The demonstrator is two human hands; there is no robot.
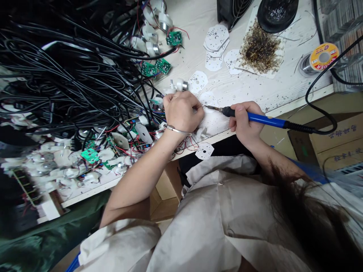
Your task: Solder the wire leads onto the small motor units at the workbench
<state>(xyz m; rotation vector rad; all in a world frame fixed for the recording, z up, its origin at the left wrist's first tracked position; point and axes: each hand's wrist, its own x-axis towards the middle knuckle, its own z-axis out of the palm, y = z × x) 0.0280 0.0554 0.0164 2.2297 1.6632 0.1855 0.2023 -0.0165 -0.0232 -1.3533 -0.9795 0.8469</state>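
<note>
My right hand (247, 122) is wrapped round the blue handle of a soldering iron (265, 119), whose cord trails off to the right. The iron's tip points left, at the edge of a white circuit board (209, 99) lying on the bench. Close to that tip, my left hand (184, 111) is closed with its fingertips pinched together; what they hold is hidden. Just beyond the left hand lies a small white motor part with a metal end (182, 85). Another white board (198, 82) lies beside it, and a further one (204, 151) is at the bench's front edge.
Black cables (85, 75) are heaped on the left, with green circuit boards (90, 155) and red wires in front. Loose white boards (217, 37), a dirty pad with dark residue (259, 49), a black dish (278, 15), a fan (234, 11) and a solder spool (324, 56) stand at the back.
</note>
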